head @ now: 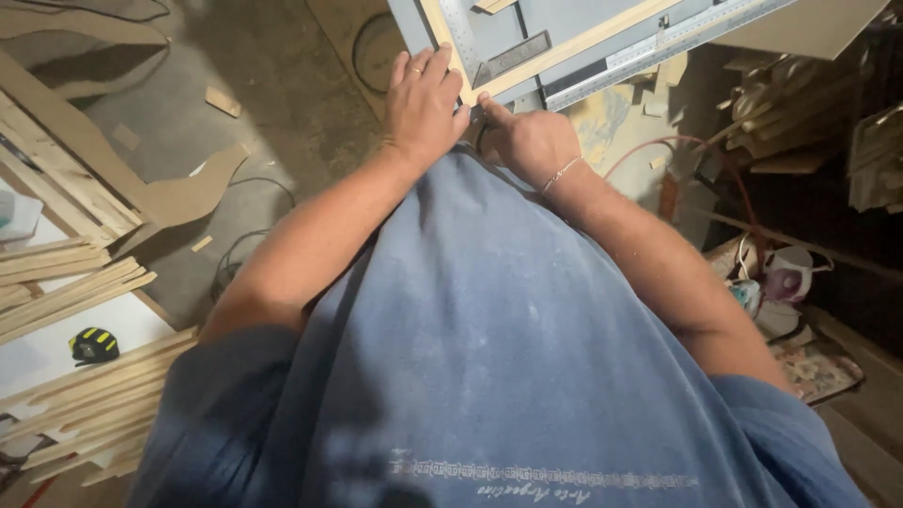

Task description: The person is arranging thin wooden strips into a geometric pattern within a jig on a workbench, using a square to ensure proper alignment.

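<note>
My left hand [423,99] lies flat, fingers together, pressing on the corner of a light wooden frame [574,42] that rests on a grey panel. A ring shows on one finger. My right hand [529,139], with a thin bracelet at the wrist, is closed just beside it at the same corner, thumb pointing up to the frame; what it grips is hidden. A metal square [513,58] lies inside the frame corner and a long metal ruler [658,42] runs along the frame's outer edge. My blue shirt fills the lower view.
Bundles of thin wooden strips [66,282] lie at the left on a white surface, with a black and yellow tape measure [94,345]. Plywood offcuts [188,193] and cables lie on the concrete floor. A red hose [658,150] and stacked wood scraps [800,113] are at the right.
</note>
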